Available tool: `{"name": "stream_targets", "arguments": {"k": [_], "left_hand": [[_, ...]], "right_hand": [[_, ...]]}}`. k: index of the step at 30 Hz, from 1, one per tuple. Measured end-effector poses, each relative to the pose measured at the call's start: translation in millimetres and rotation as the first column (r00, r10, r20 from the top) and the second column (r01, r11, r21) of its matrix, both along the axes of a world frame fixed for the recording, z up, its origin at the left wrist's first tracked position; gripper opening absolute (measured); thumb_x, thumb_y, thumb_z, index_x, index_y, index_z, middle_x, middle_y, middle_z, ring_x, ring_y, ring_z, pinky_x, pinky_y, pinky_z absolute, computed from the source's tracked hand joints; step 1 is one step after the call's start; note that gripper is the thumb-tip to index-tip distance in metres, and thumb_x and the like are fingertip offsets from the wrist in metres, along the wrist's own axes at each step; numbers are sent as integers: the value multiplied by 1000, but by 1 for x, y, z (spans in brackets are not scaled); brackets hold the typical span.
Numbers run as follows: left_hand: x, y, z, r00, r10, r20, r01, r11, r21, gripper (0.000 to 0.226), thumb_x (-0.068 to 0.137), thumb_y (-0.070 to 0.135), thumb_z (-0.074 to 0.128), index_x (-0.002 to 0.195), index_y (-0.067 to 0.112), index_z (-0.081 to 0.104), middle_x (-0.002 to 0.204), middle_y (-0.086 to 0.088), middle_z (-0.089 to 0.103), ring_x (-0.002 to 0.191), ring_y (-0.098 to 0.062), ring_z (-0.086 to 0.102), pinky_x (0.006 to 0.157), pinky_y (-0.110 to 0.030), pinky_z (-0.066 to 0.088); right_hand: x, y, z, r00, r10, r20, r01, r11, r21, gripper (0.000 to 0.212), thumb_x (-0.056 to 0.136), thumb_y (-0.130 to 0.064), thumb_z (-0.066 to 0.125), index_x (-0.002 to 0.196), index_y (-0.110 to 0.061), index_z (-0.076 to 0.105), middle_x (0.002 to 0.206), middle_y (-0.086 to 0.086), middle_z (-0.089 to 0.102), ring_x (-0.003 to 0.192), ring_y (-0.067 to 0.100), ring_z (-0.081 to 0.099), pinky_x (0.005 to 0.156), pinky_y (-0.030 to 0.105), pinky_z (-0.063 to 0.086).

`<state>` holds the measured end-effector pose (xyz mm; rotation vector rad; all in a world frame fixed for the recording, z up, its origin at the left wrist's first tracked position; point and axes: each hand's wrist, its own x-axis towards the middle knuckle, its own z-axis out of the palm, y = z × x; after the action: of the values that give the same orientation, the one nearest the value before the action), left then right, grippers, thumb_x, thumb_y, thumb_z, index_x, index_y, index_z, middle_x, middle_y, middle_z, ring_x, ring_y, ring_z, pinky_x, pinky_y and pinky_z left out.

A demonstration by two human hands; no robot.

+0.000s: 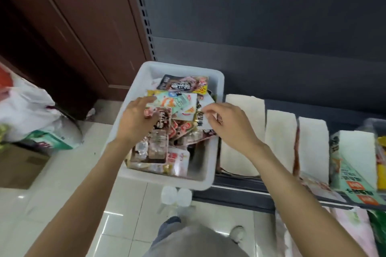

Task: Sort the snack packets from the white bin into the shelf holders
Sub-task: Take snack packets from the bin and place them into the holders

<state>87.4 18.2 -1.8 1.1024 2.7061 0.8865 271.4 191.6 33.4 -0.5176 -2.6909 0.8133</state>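
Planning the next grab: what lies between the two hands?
In the head view, snack packets in the white bin; a pale green packet lies uppermost between left hand and right hand.
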Motion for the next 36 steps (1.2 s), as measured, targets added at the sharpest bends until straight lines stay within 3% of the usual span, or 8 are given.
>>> {"name": "stream_targets", "arguments": {"k": [5, 11, 17, 23, 27, 29, 32, 36], "left_hand": [[-35, 6, -15, 976, -218, -8, 213, 959, -184, 52, 87, 30, 63, 134, 16, 48, 136, -8, 50, 126, -29, 43, 104, -41, 35], [-44, 6, -27, 960, -280, -3, 274, 943, -190, 56, 86, 41, 61, 137, 22, 45, 139, -3, 45, 129, -24, 40, 111, -39, 29], [-49, 5, -26, 974, -225, -2, 225, 974, 39, 52, 84, 33, 67, 131, 19, 51, 132, -4, 52, 120, -27, 47, 102, -41, 39], [-65, 12, 25, 977, -208, 34, 178, 900, 398, 59, 85, 28, 68, 137, 16, 43, 139, -1, 41, 128, -14, 37, 104, -14, 26], [-56, 28, 63, 876, -470, 110, 426, 860, 281, 56, 85, 38, 66, 136, 28, 44, 138, 5, 47, 132, -14, 38, 108, -26, 29], [-37, 38, 68, 828, -558, 63, 529, 813, 244, 29, 86, 38, 60, 112, 26, 63, 109, 4, 68, 106, -18, 60, 93, -34, 45], [8, 55, 63, 759, -649, 43, 603, 727, 329, 17, 87, 28, 57, 96, 21, 69, 85, 8, 69, 78, -6, 59, 70, -24, 44], [84, 77, 35, 620, -768, 163, 677, 628, 384, 18, 91, 17, 56, 102, 17, 71, 85, 8, 68, 77, -3, 56, 67, -12, 38]], "right_hand": [[-88, 13, -17, 960, -174, 221, 133, 973, 190, 38, 95, -21, 50, 133, -18, 50, 135, 6, 49, 121, 28, 48, 97, 38, 41], [-129, 34, -23, 774, -487, 405, 467, 871, 155, 39, 97, -37, 46, 126, -11, 45, 116, 17, 60, 105, 37, 57, 80, 37, 43], [-128, 25, -14, 790, -604, 101, 612, 769, -184, 48, 92, -14, 61, 136, -11, 43, 117, 9, 65, 110, 24, 59, 89, 31, 44], [-95, 3, 34, 877, -449, -173, 461, 887, 30, 15, 94, -11, 56, 107, -7, 62, 99, 6, 65, 86, 16, 60, 72, 31, 48], [-49, -23, 64, 921, -351, -167, 334, 935, -123, 9, 97, -16, 52, 104, -18, 58, 92, -7, 66, 75, 7, 67, 53, 23, 54], [-20, -29, 71, 921, -346, -180, 323, 935, -144, 11, 97, -13, 52, 103, -19, 59, 90, -12, 63, 75, 6, 67, 50, 26, 56], [32, -32, 71, 871, -426, -246, 384, 901, -201, 18, 97, -9, 51, 101, -23, 60, 90, -13, 63, 80, 10, 65, 60, 23, 58], [103, -35, 57, 804, -550, -223, 550, 832, -72, 16, 99, -10, 48, 96, -21, 59, 89, -5, 64, 81, 18, 65, 70, 30, 58]]}}
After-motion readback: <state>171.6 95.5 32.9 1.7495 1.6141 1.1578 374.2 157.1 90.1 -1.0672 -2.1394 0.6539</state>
